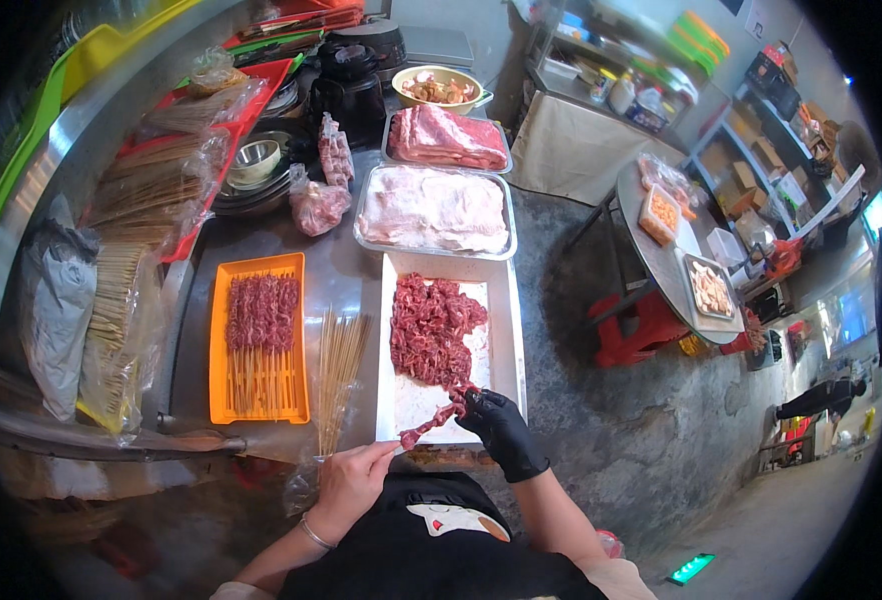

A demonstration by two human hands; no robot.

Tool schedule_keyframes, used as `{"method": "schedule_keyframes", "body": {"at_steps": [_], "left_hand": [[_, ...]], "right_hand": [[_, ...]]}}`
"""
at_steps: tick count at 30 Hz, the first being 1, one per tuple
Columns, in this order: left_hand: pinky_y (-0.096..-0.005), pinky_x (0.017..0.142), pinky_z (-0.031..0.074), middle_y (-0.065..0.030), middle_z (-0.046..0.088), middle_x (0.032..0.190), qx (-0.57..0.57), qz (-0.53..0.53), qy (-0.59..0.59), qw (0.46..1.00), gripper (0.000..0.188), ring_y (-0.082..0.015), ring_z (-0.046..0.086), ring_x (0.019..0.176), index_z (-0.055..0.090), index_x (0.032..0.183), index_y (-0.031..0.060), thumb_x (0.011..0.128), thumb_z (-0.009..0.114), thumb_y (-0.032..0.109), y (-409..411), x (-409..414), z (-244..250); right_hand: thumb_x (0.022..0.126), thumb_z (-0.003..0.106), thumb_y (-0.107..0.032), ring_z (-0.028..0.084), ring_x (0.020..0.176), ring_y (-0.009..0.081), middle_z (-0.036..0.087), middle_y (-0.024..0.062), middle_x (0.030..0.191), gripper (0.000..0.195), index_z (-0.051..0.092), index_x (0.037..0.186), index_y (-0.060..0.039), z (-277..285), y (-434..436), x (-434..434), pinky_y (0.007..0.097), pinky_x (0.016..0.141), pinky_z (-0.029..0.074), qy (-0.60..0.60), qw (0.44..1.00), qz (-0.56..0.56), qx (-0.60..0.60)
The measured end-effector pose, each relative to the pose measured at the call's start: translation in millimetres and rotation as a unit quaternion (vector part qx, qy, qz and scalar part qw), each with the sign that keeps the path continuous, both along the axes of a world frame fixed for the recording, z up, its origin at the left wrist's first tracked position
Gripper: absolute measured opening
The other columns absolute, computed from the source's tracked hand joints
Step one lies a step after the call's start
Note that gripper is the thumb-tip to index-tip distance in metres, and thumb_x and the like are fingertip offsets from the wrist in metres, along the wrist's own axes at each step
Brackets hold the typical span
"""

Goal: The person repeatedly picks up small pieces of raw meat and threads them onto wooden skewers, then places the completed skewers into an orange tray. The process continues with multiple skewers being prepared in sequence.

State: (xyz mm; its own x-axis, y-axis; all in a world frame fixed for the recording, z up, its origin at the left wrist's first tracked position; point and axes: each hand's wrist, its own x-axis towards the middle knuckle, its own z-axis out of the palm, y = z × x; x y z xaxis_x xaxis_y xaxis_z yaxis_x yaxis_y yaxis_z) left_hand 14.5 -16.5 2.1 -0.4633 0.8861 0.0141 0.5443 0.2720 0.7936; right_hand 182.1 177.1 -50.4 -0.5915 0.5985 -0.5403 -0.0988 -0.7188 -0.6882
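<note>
Bare, my left hand point(354, 476) grips the lower end of a skewer, and small pieces of red meat point(432, 425) are threaded along it. My right hand point(495, 431), in a black glove, pinches meat at the skewer's far end. Both hands are over the near edge of a white tray point(507, 337), which holds a heap of sliced raw red meat point(437, 330). Left of that tray lies a bundle of bare bamboo skewers point(339, 367) in a plastic bag. An orange slotted tray point(221, 375) carries several finished meat skewers point(262, 315) in a row.
Beyond the white tray stand a metal tray of pale meat point(433, 210) and a slab of raw meat point(448, 139). Bagged meat point(319, 206) lies beside them. Red trays point(238, 150) with bagged skewers line the left. A round table point(628, 202) stands right; a person point(823, 397) is far off.
</note>
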Motion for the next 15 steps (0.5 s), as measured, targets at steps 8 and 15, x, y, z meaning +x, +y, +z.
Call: {"method": "schedule_keyframes", "body": {"at_steps": [8,15], "left_hand": [[-0.0345,0.059,0.051,-0.0123,0.069,0.07,-0.071,0.04,-0.169,0.982,0.015,-0.024,0.069,0.065,0.065,0.095,0.0007,0.092,0.06,0.015,23,-2,-26],[-0.0283,0.058,0.048,-0.0057,0.064,0.069,-0.058,-0.021,-0.175,0.983,0.016,-0.0129,0.061,0.062,0.062,0.105,-0.0006,0.096,0.052,0.009,24,-1,-19]], "right_hand": [[0.098,0.054,-0.021,0.065,0.101,0.023,0.065,0.0101,0.113,0.032,0.058,0.122,-0.0003,-9,-12,-9,0.0372,0.089,0.054,-0.012,0.998,0.039,0.039],[0.097,0.057,-0.024,0.063,0.102,0.0195,0.067,0.0091,0.113,0.033,0.062,0.12,-0.0007,-16,-29,-32,0.0332,0.091,0.05,0.041,0.998,0.043,-0.023]]}}
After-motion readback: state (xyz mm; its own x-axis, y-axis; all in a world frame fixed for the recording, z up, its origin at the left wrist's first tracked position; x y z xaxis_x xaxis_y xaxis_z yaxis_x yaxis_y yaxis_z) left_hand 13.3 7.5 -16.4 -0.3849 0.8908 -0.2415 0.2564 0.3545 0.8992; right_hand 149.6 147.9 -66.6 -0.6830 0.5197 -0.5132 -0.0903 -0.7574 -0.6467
